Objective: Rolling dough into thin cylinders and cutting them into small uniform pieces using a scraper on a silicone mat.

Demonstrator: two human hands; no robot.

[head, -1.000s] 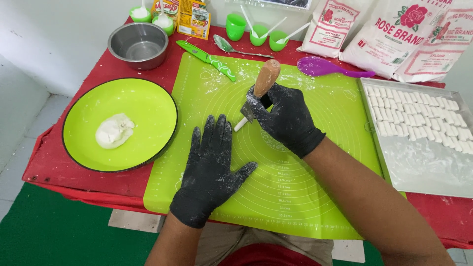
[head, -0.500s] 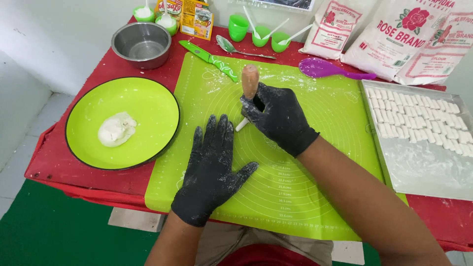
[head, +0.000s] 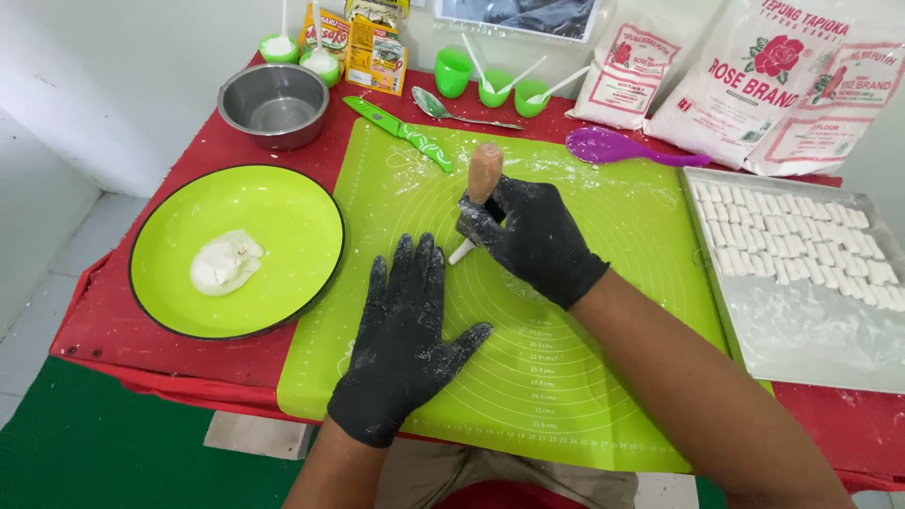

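Two hands: both in black floury gloves.
Left hand (head: 405, 330): fingers spread flat on green mat (head: 584, 377).
Right hand (head: 533, 236): fingers closed round wooden-handled tool (head: 483, 179), upright on mat by small white dough strip (head: 461, 252).

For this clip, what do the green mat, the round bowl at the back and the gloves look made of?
Green mat: likely silicone, matte and flexible-looking, lying flat with printed rings. Round bowl: metal, probably stainless steel, with a dull grey sheen. Gloves on the left hand and right hand: thin black rubbery material, flour-dusted.
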